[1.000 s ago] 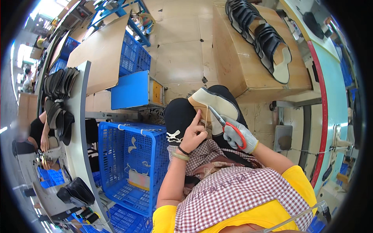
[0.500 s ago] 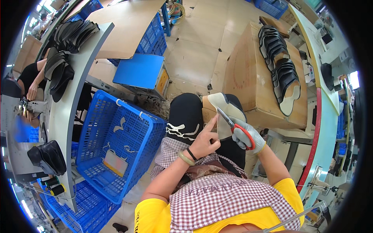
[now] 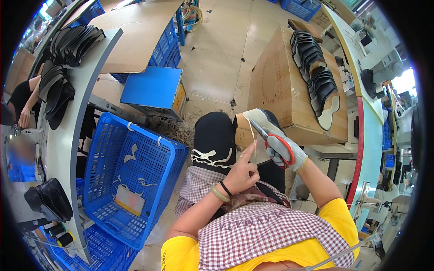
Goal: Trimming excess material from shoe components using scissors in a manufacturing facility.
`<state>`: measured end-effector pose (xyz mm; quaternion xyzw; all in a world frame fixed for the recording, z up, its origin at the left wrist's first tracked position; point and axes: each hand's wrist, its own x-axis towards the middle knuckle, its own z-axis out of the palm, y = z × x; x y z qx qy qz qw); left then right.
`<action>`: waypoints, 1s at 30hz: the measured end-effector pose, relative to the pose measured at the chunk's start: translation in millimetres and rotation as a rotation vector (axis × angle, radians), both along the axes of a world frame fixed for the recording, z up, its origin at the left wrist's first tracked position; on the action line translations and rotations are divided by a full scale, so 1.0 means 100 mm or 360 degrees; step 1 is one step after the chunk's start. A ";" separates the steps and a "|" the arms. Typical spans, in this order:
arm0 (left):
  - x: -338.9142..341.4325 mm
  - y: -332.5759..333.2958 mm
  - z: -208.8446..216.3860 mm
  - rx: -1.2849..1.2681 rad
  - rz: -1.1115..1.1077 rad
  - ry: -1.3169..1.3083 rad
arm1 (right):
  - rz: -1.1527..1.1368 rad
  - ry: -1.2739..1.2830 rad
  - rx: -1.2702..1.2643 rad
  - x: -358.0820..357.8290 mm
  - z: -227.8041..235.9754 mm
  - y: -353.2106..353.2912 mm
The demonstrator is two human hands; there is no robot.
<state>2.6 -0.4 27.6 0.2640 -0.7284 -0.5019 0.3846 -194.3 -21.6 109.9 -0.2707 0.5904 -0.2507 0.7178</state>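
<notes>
My right hand (image 3: 289,153), in a pale knitted glove, grips a pair of scissors (image 3: 280,149) with red handles. Their blades reach up and left to the edge of a cream and black shoe upper piece (image 3: 260,115) lying over my lap. From that edge a thin cream strip (image 3: 252,131) runs down to my bare left hand (image 3: 243,174). The left fingers are curled around the strip's lower part, with the index finger stretched along it; the exact pinch is partly hidden. Loose cream trimmings (image 3: 210,156) rest on my dark-clothed left thigh.
A blue plastic crate (image 3: 165,178) with a few scraps stands at my left, beside a grey-topped table (image 3: 86,108) bearing black pieces. Ahead is a blue-topped stool (image 3: 151,86). At right, a cardboard box (image 3: 275,86) carries stacked shoe uppers (image 3: 312,67). A person's arm (image 3: 29,106) shows far left.
The scissors and right hand have shifted slightly up and left along the upper's edge. More cream strip hangs free between the blades and my left hand. The whole view has turned slightly.
</notes>
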 end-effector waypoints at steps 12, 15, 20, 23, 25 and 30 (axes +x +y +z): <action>0.38 -0.10 0.33 -0.0222 0.0235 -0.0118 | -0.0104 0.0193 -0.0094 0.23 -0.10 0.00; 0.48 -0.37 0.29 -0.0262 0.0289 0.0189 | -0.0094 0.0206 -0.0154 0.27 -0.10 0.03; 0.21 -0.95 0.06 0.0401 0.0885 0.0023 | -0.0182 0.0227 -0.0221 0.31 -0.21 0.11; 0.05 -1.13 -0.16 0.0364 0.0628 -0.0350 | -0.0266 0.0128 -0.0211 0.28 -0.24 0.12; 0.09 -1.26 -0.38 0.0244 0.0555 -0.0471 | -0.0283 0.0047 -0.0203 0.30 -0.24 0.12; 0.11 -1.40 -0.22 0.1065 0.0209 -0.0347 | -0.0285 -0.0025 -0.0150 0.21 -0.27 0.11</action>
